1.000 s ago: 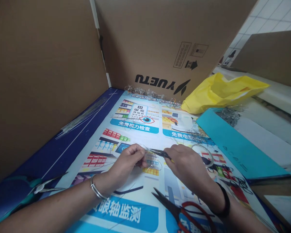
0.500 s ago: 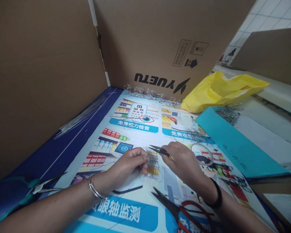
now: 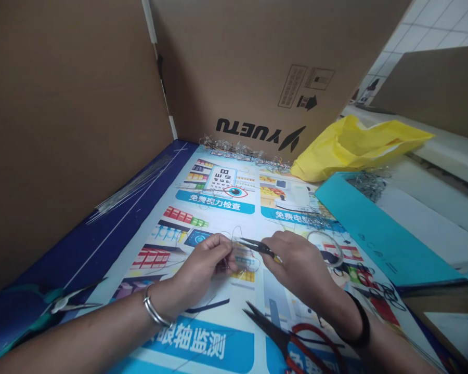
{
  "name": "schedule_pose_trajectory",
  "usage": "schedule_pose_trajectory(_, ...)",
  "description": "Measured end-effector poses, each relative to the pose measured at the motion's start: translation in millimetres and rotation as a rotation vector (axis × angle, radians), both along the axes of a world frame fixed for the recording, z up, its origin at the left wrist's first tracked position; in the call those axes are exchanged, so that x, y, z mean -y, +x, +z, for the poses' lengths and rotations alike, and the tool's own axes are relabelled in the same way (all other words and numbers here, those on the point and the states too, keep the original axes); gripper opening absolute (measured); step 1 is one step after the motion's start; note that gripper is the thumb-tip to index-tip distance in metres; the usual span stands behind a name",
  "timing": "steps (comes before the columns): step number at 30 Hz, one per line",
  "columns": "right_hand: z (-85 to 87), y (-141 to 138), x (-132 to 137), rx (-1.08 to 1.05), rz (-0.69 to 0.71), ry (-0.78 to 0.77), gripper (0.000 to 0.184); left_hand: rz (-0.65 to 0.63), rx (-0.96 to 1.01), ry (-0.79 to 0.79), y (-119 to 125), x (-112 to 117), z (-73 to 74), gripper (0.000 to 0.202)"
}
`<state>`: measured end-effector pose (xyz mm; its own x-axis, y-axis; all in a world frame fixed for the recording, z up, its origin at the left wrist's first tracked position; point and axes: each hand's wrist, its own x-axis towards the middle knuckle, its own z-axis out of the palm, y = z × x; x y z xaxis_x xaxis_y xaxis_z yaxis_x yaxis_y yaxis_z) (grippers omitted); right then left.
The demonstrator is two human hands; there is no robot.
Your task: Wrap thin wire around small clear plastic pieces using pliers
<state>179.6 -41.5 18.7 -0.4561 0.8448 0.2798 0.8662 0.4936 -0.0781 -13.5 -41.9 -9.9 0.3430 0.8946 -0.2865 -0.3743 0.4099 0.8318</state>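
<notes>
Over the printed poster point(image 3: 234, 291), my left hand point(image 3: 212, 259) is closed in a pinch on a thin wire point(image 3: 237, 229) that loops above and to the right of the fingertips. My right hand point(image 3: 296, 259) is closed around dark-jawed pliers point(image 3: 257, 245), their tips pointing left at the wire beside my left fingertips. Whether the jaws grip the wire I cannot tell. Below my hands lie scissors point(image 3: 273, 327) with red handles. Green-handled pliers point(image 3: 58, 304) rest at the left, jaws apart, partly behind my left forearm.
Tall cardboard panels point(image 3: 257, 67) stand behind and left. Tangled wire pieces point(image 3: 234, 148) line the back, and straight wires point(image 3: 132, 184) lie left. At right are a yellow bag point(image 3: 347, 148), a turquoise sheet point(image 3: 382, 228), a wire coil point(image 3: 331, 246) and black loops point(image 3: 382, 285).
The pliers in my right hand have come down slightly, their tips now at the wire by my left fingertips. A wire loop now stands up above my left fingers.
</notes>
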Motion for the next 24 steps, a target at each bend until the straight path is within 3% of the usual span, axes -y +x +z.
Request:
schedule_pose_trajectory(4,-1.5,-4.2,2.9,0.098,0.005,-0.019,0.013,-0.008,-0.028,0.036,2.8,1.8,-2.8,0.015)
schedule_pose_trajectory(13,-8.2,-7.5,2.5,0.110,-0.011,-0.018,0.012,-0.015,-0.132,0.097,3.7,2.3,-8.6,0.014)
schedule_pose_trajectory(20,-8.5,-8.6,1.4,0.118,-0.024,-0.116,0.012,-0.024,-0.156,0.095,4.5,3.4,-4.8,0.015)
schedule_pose_trajectory(24,-7.4,-3.9,-4.5,-0.012,-0.017,-0.222,0.017,0.004,-0.127,0.053,2.6,1.8,-2.5,0.017)
